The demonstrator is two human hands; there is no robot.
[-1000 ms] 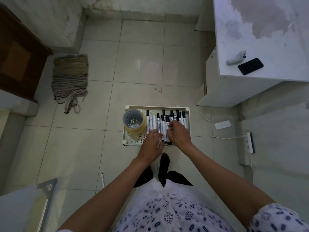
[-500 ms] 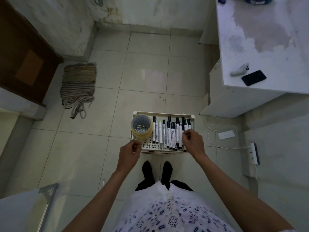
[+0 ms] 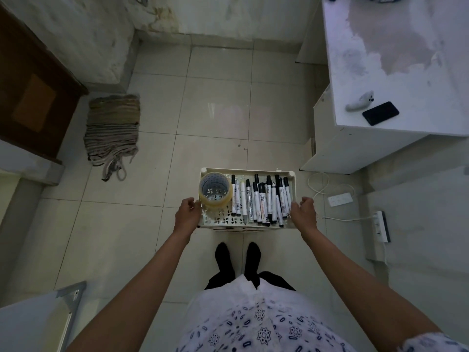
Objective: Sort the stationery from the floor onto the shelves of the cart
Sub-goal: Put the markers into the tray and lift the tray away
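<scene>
Cart (image 3: pixel 247 170), top shelf seen from above, standing on the tiled floor (image 3: pixel 218 110) directly ahead of the person's feet. The perforated shelf carries a tape roll (image 3: pixel 215 190) upright at its 9 o'clock end and a row of markers (image 3: pixel 261 199) laid side by side from the centre to the 3 o'clock end, caps mostly toward 12 o'clock. Laying them parallel keeps them flat and stops them from rolling; the raised rim holds them in.

Left hand (image 3: pixel 187 214) at the shelf's 9 o'clock edge, just beside the roll, fingers loosely curled toward the rim; whether they touch it cannot be told, and they hold nothing visible. Right hand (image 3: pixel 304 212) at the 3 o'clock edge, just beside the outermost marker, fingers likewise half curled and empty. The symmetric placement suggests the hands are flanking the shelf to steady or shift the cart, the load appearing already sorted.

Surroundings: a striped cloth (image 3: pixel 113 130) on the floor at 10 o'clock, near a dark wooden door (image 3: pixel 33 97); a white counter (image 3: pixel 406 72) at 2 o'clock bearing a phone (image 3: pixel 380 113); a cable and power strip (image 3: pixel 382 226) at 3 o'clock, well apart from the cart.
</scene>
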